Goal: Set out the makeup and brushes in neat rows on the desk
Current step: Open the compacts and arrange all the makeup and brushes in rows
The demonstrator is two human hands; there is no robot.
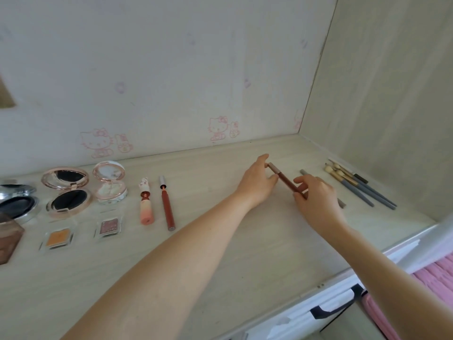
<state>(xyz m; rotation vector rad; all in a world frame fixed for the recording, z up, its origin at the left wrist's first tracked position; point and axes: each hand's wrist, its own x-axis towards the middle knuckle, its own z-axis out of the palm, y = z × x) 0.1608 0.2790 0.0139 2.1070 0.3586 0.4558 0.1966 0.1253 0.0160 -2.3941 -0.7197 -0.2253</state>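
Both hands hold a slim brown makeup pencil just above the pale desk. My left hand pinches its far, lighter end; my right hand grips its near end. A grey pencil lies partly hidden behind my right hand. Several brushes with grey handles lie bunched at the far right. To the left lie a red-brown lip pencil, a pink character lipstick, two open round compacts, an orange pan and a pink pan.
A silver compact and a brown box sit at the left edge. Walls close the desk at the back and right. Below the front edge are a white bag with black handles and pink fabric.
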